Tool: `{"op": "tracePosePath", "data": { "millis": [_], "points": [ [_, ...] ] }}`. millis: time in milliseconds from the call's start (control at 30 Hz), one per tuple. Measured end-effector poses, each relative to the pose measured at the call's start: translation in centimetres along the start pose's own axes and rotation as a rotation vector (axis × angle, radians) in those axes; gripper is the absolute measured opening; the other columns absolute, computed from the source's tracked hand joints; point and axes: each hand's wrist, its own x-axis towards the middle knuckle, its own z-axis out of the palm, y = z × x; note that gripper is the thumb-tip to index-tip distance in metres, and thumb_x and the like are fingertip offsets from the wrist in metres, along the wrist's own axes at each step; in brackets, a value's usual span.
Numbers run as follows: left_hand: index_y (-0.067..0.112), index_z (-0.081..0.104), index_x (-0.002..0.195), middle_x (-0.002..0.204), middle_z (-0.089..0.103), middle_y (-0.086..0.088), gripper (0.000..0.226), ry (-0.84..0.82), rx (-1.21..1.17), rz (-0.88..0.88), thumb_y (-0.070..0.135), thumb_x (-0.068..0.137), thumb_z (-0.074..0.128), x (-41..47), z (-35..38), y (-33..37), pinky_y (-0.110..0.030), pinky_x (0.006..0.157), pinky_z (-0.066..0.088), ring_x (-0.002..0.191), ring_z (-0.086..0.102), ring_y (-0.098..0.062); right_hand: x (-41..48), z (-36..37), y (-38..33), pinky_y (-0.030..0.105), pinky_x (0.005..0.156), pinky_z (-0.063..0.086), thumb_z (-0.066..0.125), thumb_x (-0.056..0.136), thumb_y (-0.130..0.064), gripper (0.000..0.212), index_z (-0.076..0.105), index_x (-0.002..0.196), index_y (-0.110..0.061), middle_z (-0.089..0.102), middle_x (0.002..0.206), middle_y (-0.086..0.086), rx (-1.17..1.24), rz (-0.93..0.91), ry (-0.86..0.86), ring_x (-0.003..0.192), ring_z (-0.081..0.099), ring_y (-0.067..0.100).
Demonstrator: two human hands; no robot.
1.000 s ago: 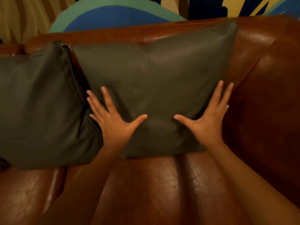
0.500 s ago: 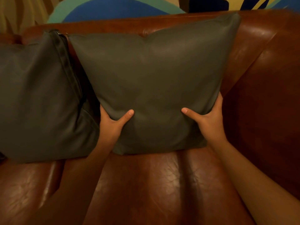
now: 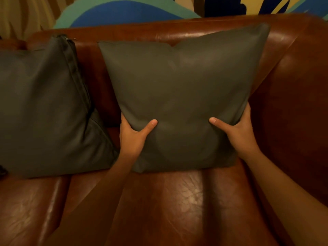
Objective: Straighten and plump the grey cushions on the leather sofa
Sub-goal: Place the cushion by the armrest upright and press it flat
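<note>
A grey cushion [image 3: 181, 96] leans upright against the backrest of the brown leather sofa [image 3: 159, 206], near its right armrest. My left hand [image 3: 133, 135] grips the cushion's lower left side, thumb on the front and fingers hidden behind. On the lower right side my right hand [image 3: 239, 132] holds it the same way. A second grey cushion [image 3: 44, 110] stands at the left, its zipped edge turned toward the middle, a strip of bare backrest between the two.
The sofa's right armrest [image 3: 298, 107] rises close beside the held cushion. Behind the backrest hangs a wall with blue, green and yellow shapes [image 3: 124, 13]. The seat in front of the cushions shows bare leather.
My hands went from lying flat and open on the cushion's front to gripping its two sides. The cushion has shifted right, away from the left cushion, opening a gap.
</note>
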Motion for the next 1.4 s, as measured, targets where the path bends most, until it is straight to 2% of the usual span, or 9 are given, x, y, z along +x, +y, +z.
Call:
{"op": "tracePosePath", "data": {
  "millis": [67,167,267,400,600,700,967,1233,1400],
  "points": [
    [0.032,0.030,0.149,0.143,0.048,0.004,0.116,0.019,0.055,0.007,0.071,0.051,0.078,0.1,0.2,0.2,-0.039,0.111,0.037,0.131,0.047,-0.015,0.3,0.0,-0.2,0.035,0.120,0.039,0.092,0.057,-0.054,0.131,0.022,0.164,-0.026,0.045,0.147,-0.029,-0.049,0.004,-0.007,0.132,0.047,-0.009],
    [0.018,0.015,0.156,0.156,0.029,-0.010,0.124,0.109,0.198,0.088,0.068,0.060,0.075,-1.3,0.3,1.0,-0.037,0.118,0.023,0.143,0.028,-0.026,-1.0,0.1,-1.1,0.046,0.128,0.021,0.078,0.056,-0.073,0.144,0.008,0.167,-0.015,0.021,0.171,0.001,-0.233,-0.065,0.096,0.156,0.022,0.015],
    [0.010,0.008,0.155,0.160,0.010,-0.020,0.124,0.181,0.507,0.293,0.078,0.064,0.057,-3.1,0.7,2.5,-0.055,0.115,0.016,0.147,0.013,-0.036,-2.6,1.1,-2.9,0.056,0.123,0.011,0.065,0.059,-0.084,0.142,0.006,0.167,-0.013,0.003,0.172,0.017,-0.558,-0.227,0.111,0.158,0.006,0.034],
    [0.018,0.002,0.156,0.160,0.001,-0.024,0.128,0.048,0.818,0.560,0.086,0.061,0.053,-3.4,1.8,3.5,-0.070,0.108,0.008,0.148,-0.001,-0.037,-3.0,2.8,-3.5,0.064,0.120,0.007,0.056,0.062,-0.091,0.134,0.005,0.165,-0.021,0.000,0.170,0.027,-0.848,-0.454,-0.019,0.154,0.002,0.050],
    [0.034,-0.015,0.152,0.159,-0.012,-0.014,0.132,-0.075,0.953,0.626,0.090,0.055,0.055,-2.3,2.0,3.3,-0.077,0.105,0.006,0.147,-0.010,-0.036,-2.6,3.1,-2.7,0.073,0.116,0.013,0.058,0.053,-0.093,0.141,0.004,0.164,-0.024,0.004,0.168,0.027,-1.046,-0.568,-0.097,0.152,0.004,0.050],
    [0.036,-0.020,0.150,0.159,-0.017,-0.010,0.131,-0.105,0.966,0.607,0.092,0.055,0.051,-1.4,2.3,3.3,-0.077,0.104,0.007,0.146,-0.012,-0.036,-1.7,3.6,-2.5,0.072,0.116,0.012,0.071,0.047,-0.089,0.149,0.007,0.165,-0.023,0.006,0.169,0.027,-1.081,-0.543,-0.095,0.152,0.005,0.053],
    [0.037,-0.027,0.146,0.159,-0.020,-0.010,0.134,-0.163,1.001,0.570,0.092,0.053,0.051,0.0,2.9,3.7,-0.077,0.104,0.006,0.147,-0.015,-0.038,-0.7,4.4,-3.1,0.072,0.116,0.013,0.073,0.044,-0.088,0.154,0.001,0.164,-0.026,0.003,0.171,0.023,-1.126,-0.471,-0.122,0.154,0.004,0.051],
    [0.033,-0.012,0.154,0.162,-0.011,-0.014,0.127,-0.160,1.018,0.628,0.092,0.059,0.049,-1.0,-1.2,3.8,-0.073,0.108,0.008,0.149,-0.011,-0.034,-3.5,4.6,-4.8,0.068,0.120,0.009,0.049,0.067,-0.091,0.130,0.010,0.166,-0.016,0.000,0.170,0.026,-0.993,-0.487,-0.098,0.155,0.001,0.049],
    [0.029,-0.005,0.155,0.162,-0.005,-0.017,0.125,-0.081,1.042,0.626,0.089,0.060,0.050,-0.6,-5.7,3.3,-0.070,0.110,0.009,0.149,-0.005,-0.035,-5.8,8.3,-7.5,0.065,0.120,0.014,0.051,0.072,-0.087,0.123,0.016,0.165,-0.014,0.008,0.170,0.026,-0.953,-0.597,-0.099,0.155,0.008,0.045]
  ]
}}
